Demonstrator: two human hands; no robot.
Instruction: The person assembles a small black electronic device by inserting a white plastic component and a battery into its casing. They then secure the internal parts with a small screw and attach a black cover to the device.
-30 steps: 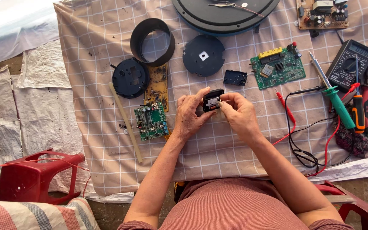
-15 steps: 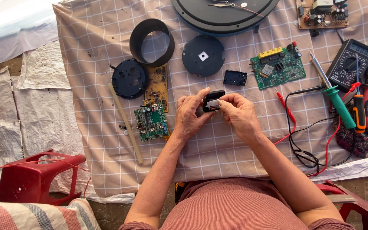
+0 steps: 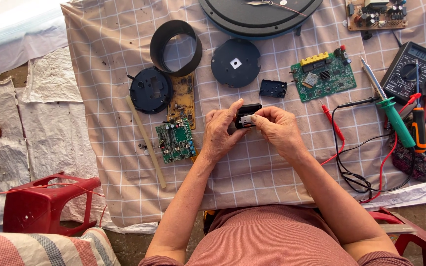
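- Head view: we have the small black part pinched between left hand and right hand, held above the bench
- Teardown looks done: green board, black ring and round cover lie out; reassembly not started

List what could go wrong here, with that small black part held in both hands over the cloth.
1. The small black part is pinched only by fingertips of the left hand and right hand; it could slip onto the checked cloth.
2. The black probe lead loops beside the right forearm and might snag.
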